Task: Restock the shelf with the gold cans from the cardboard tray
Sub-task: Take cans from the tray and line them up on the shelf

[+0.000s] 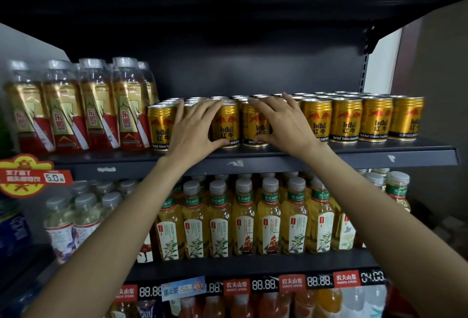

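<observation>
**Inspector:** Largest item first. What is standing in front of the person?

**Assistant:** A dark metal shelving unit (329, 155) is filling the view. Its middle board is carrying a row of gold aluminium cans with red bull logos (347, 120), standing upright several ranks deep and running from centre to the right end.

**Inspector:** And to the left of them?

**Assistant:** Clear plastic bottles with gold-and-red labels (96, 107) are standing just beside the leftmost can. On the board below, yellow tea bottles with grey caps (244, 219) are lining up in a row, with red and black price strips (291, 284) running along the edge beneath them.

**Inspector:** The hands?

**Assistant:** Both are reaching to the front rank. The left hand (195, 127) is lying with fingers spread over the can tops and its thumb hooking under the front of one can (226, 125). The right hand (281, 122) is mirroring it on the neighbouring can (254, 125), fingers splayed, thumb at the base. Neither is wrapping fully around a can.

**Inspector:** The cardboard tray?

**Assistant:** Not showing in this view.
</observation>
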`<state>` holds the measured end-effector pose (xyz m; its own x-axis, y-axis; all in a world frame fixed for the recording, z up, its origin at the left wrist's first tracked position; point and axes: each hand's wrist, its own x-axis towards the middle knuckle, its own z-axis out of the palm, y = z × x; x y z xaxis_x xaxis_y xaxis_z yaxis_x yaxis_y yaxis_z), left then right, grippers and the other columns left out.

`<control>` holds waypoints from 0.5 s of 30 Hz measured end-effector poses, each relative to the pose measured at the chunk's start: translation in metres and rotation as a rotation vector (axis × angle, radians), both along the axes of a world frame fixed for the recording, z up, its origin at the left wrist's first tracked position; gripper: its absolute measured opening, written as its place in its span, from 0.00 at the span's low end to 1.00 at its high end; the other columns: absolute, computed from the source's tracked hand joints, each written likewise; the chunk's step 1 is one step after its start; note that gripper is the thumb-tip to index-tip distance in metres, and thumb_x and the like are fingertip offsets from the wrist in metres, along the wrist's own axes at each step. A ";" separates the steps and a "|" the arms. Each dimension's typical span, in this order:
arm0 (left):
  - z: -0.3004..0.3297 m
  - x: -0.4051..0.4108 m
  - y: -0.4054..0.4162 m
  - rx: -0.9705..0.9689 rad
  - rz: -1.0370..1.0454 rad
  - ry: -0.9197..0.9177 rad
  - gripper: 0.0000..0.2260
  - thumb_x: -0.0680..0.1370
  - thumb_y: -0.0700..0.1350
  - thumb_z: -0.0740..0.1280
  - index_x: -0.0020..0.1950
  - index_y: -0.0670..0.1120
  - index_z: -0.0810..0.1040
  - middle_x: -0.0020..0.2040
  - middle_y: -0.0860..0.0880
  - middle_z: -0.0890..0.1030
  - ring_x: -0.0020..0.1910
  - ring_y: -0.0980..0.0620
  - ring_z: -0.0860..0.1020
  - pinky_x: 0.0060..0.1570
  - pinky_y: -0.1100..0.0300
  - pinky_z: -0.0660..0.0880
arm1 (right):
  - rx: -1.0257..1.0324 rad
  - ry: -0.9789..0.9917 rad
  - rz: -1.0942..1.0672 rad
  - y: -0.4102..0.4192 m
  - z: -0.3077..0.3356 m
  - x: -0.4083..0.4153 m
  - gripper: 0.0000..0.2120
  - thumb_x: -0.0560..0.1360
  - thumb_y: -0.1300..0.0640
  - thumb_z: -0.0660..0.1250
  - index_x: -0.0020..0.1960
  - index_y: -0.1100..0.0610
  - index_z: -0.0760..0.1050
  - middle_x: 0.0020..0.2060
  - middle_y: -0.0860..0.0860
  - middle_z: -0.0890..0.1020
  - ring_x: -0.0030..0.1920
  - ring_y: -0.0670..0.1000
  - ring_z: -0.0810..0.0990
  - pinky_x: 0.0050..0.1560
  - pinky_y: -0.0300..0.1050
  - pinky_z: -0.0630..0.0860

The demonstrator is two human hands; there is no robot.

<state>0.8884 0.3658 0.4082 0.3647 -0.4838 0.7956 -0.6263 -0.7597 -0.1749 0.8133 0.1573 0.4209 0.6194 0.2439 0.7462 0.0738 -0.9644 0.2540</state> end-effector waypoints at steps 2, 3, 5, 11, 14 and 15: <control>-0.001 0.001 0.000 -0.007 -0.005 -0.018 0.40 0.69 0.61 0.70 0.75 0.49 0.59 0.71 0.48 0.67 0.71 0.48 0.64 0.74 0.44 0.47 | 0.012 -0.029 0.000 0.002 -0.001 0.002 0.39 0.66 0.48 0.75 0.72 0.54 0.63 0.62 0.57 0.75 0.64 0.59 0.72 0.70 0.56 0.60; 0.000 0.001 0.000 -0.013 -0.011 -0.023 0.40 0.69 0.61 0.71 0.75 0.49 0.59 0.71 0.48 0.68 0.71 0.47 0.65 0.74 0.44 0.48 | 0.007 -0.043 -0.010 0.005 -0.002 0.003 0.39 0.66 0.48 0.75 0.72 0.54 0.63 0.62 0.58 0.75 0.64 0.59 0.72 0.68 0.56 0.61; -0.001 0.001 0.000 -0.023 -0.019 -0.026 0.39 0.69 0.60 0.71 0.75 0.49 0.60 0.70 0.47 0.69 0.70 0.47 0.66 0.74 0.44 0.48 | -0.002 -0.057 -0.023 0.010 -0.002 0.006 0.39 0.66 0.47 0.74 0.72 0.54 0.63 0.62 0.58 0.74 0.63 0.59 0.72 0.66 0.55 0.63; -0.002 0.000 -0.002 -0.028 -0.006 -0.010 0.39 0.69 0.60 0.71 0.75 0.50 0.59 0.71 0.48 0.67 0.72 0.48 0.63 0.74 0.44 0.47 | 0.046 -0.031 0.026 0.013 -0.002 0.008 0.39 0.66 0.49 0.75 0.72 0.54 0.63 0.63 0.56 0.74 0.65 0.58 0.71 0.70 0.52 0.60; -0.002 0.000 -0.003 -0.029 -0.002 0.007 0.39 0.70 0.60 0.71 0.75 0.50 0.58 0.72 0.48 0.66 0.72 0.48 0.62 0.74 0.44 0.45 | 0.021 -0.014 0.001 0.014 -0.003 0.008 0.39 0.67 0.48 0.74 0.73 0.55 0.61 0.65 0.56 0.72 0.67 0.56 0.70 0.74 0.53 0.49; -0.002 -0.001 -0.003 -0.028 -0.003 0.021 0.39 0.70 0.60 0.70 0.75 0.50 0.57 0.73 0.49 0.65 0.73 0.49 0.61 0.73 0.44 0.45 | 0.015 -0.002 -0.016 0.014 -0.002 0.007 0.39 0.68 0.48 0.73 0.73 0.56 0.60 0.66 0.55 0.72 0.68 0.56 0.69 0.75 0.53 0.45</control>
